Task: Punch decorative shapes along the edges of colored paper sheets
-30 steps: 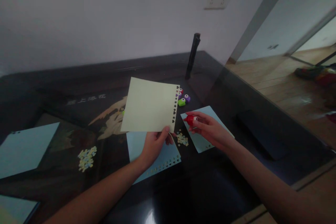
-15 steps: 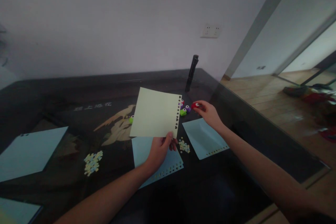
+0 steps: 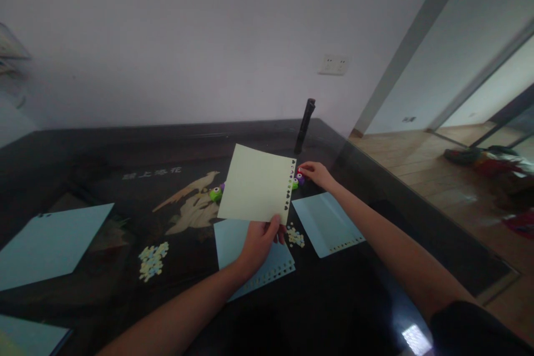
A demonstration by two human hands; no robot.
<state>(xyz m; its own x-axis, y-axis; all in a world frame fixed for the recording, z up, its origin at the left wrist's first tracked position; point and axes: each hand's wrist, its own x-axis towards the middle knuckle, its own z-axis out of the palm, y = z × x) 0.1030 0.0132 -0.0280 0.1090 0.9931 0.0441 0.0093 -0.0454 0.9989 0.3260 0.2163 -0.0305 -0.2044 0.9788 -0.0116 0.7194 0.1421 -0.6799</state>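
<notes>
My left hand [image 3: 259, 240] pinches the lower right corner of a pale yellow sheet of paper [image 3: 256, 186], held above the table. Small shaped holes, hearts and stars among them, run down the sheet's right edge. Just beyond that edge, the thumb and fingers of my right hand [image 3: 317, 173] close on a red craft punch [image 3: 300, 171] with an eye-like spot. Close by sit a purple punch [image 3: 300, 179] and a green punch [image 3: 295, 184], partly behind the paper. Another green punch [image 3: 216, 194] shows at the sheet's left side.
Blue sheets with punched edges lie below the yellow paper [image 3: 233, 250] and at right [image 3: 327, 222]. More blue sheets [image 3: 54, 245] are at left. Punched-out bits form a left pile [image 3: 153, 261] and a right pile [image 3: 296, 237]. A black upright rod [image 3: 305, 125] stands near the back.
My right hand has moved left with the red punch, close to the other punches and the sheet's holed edge. My left hand still holds the yellow paper; the view has shifted slightly.
</notes>
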